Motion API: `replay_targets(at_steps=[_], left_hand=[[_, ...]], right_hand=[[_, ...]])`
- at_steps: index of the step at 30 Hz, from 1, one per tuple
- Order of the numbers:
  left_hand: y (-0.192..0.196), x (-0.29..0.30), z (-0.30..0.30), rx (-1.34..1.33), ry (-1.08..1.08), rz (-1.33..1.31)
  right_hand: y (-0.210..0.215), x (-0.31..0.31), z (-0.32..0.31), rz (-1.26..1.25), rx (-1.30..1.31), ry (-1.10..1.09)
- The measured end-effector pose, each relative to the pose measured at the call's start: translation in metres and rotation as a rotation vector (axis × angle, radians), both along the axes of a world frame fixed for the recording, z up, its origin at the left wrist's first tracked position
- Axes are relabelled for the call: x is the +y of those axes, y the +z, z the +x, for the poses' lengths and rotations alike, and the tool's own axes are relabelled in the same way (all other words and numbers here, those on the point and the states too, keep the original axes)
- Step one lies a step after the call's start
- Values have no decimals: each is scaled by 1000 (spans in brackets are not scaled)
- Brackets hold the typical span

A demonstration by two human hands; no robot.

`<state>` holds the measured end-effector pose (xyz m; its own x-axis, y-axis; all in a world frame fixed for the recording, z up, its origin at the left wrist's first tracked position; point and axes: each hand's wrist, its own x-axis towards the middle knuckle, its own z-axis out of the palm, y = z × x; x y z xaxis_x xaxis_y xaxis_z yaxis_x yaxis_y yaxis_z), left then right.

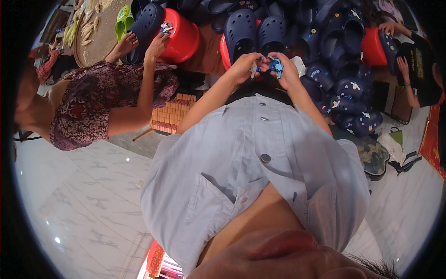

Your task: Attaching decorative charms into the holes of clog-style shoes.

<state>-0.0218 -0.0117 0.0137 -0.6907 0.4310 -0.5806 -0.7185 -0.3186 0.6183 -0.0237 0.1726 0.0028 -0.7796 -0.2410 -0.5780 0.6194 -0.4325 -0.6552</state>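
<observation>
Wearer's face nearest lens, pale shirt beyond; small charms in both hands

Left hand pinching small white-and-blue charms. Right hand grasping blue charms, close beside left. Both sets held just in front of navy clogs by red stool. Co-worker at left, hands at another navy clog.

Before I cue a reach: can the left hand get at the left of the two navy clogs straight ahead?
Probably yes: nothing visible blocks the left hand from that navy clog beyond it, though the hand holds small trinkets.
</observation>
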Motion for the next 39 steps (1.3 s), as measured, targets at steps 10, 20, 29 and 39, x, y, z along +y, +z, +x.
replay_targets(at_steps=[10, 20, 29, 39], left_hand=[[-9, 1, 1, 225, -71, -155], [-3, 3, 1, 1016, -98, -902], [-8, 5, 21, 991, 178, -1013], [-53, 6, 23, 1194, 85, -1489]], right_hand=[[-22, -18, 10, -169, 58, -256], [-9, -26, 26, 93, 202, -55], [4, -6, 12, 824, 728, 561], [-13, 13, 0, 1192, 1583, 937]])
